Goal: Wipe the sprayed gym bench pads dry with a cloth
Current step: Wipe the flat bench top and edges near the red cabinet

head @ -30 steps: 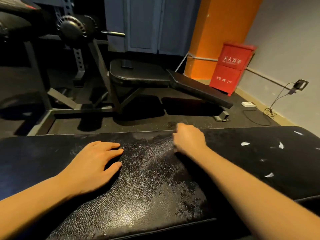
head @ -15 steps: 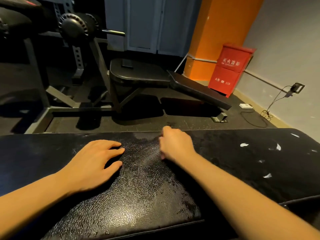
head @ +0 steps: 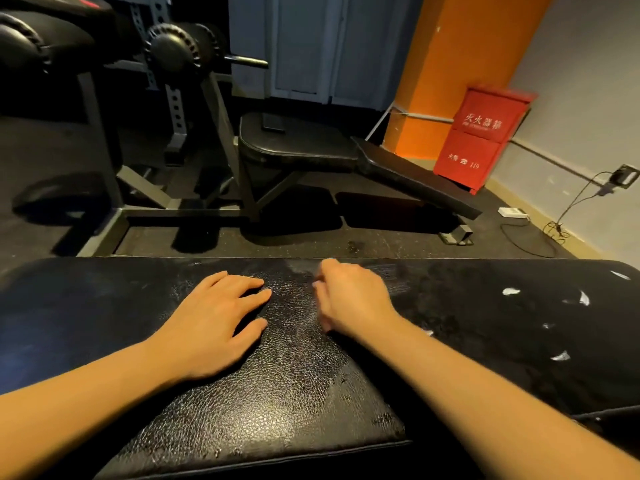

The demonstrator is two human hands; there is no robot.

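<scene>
A black textured bench pad (head: 277, 393) runs across the bottom of the head view. Its middle looks wet and streaked. My left hand (head: 214, 327) lies flat on the pad, palm down, fingers slightly apart, holding nothing. My right hand (head: 353, 299) rests on the pad just right of it, near the far edge, with its fingers curled shut. No cloth shows in or under that hand. A narrow strip of shiny pad separates the two hands.
White torn spots (head: 510, 291) mark the pad's right end. Beyond the pad stands another black bench (head: 298, 143) on a steel frame, with a rack and weight plates (head: 173, 46) at the back left. A red fire box (head: 481, 136) and a floor cable (head: 554, 230) are at right.
My right hand has slid left along the pad's far edge, closing in on my left hand. The left hand has stayed in place.
</scene>
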